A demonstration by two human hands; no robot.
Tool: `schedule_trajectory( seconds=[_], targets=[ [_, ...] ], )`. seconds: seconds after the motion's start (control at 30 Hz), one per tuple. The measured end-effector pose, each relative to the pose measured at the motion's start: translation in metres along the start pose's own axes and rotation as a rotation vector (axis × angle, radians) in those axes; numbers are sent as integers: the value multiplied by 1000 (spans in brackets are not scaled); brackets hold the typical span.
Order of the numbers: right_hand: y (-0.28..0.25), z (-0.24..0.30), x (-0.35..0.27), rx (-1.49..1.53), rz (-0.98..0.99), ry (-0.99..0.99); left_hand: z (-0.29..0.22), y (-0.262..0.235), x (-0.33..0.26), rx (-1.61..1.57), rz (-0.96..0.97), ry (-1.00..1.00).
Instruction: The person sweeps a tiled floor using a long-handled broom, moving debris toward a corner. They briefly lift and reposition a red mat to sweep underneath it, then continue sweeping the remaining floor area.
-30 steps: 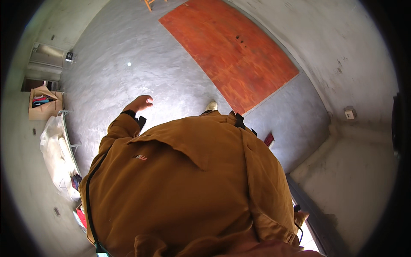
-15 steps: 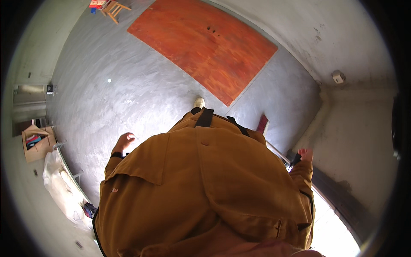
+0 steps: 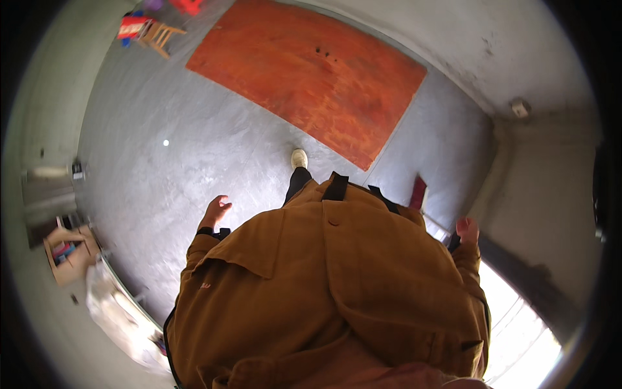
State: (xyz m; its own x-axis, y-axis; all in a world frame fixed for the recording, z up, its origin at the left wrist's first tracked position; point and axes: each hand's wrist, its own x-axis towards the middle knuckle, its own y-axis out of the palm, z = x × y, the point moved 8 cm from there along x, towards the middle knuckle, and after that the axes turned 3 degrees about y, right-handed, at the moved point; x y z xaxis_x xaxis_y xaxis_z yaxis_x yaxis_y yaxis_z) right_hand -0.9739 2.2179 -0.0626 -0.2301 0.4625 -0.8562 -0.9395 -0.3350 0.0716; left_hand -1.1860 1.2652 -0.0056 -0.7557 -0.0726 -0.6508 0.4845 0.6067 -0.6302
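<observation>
I look straight down my brown jacket [image 3: 324, 292] at a grey concrete floor [image 3: 194, 162]. My left hand [image 3: 215, 211] hangs at my side above the floor, fingers loosely apart, holding nothing. My right hand [image 3: 466, 229] shows just past the jacket sleeve on the right, also empty as far as I can see, fingers slightly curled. One pale shoe [image 3: 299, 158] steps forward below my dark trouser leg, close to the edge of a large orange-red board [image 3: 311, 71] lying flat on the floor.
A small wooden stool [image 3: 161, 35] with colourful items stands at the far upper left. A cardboard box [image 3: 68, 253] and a white plastic sheet [image 3: 120, 318] lie at the left wall. A small red object [image 3: 418, 192] lies by the right. Bright doorway light [image 3: 525, 330] at lower right.
The view has swung so the orange board and the stool lie further ahead. My left hand dropped lower beside me, and my right hand came into view on the right.
</observation>
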Motion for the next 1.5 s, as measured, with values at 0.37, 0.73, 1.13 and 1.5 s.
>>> schedule_trajectory(
  seconds=[0.37,0.73,1.13,1.5],
  targets=[
    [226,-167,30,-165,210,191,-110,-65,257,-358,17,-77],
    [274,-376,236,-396,-64,457,-173,281,324,-560,522,-270],
    [201,-505,426,-354,-330,431,-81,386,410,-357,495,-425],
    [214,-518,433,-233,-363,399,-86,383,444,-372,430,-413]
  ],
)
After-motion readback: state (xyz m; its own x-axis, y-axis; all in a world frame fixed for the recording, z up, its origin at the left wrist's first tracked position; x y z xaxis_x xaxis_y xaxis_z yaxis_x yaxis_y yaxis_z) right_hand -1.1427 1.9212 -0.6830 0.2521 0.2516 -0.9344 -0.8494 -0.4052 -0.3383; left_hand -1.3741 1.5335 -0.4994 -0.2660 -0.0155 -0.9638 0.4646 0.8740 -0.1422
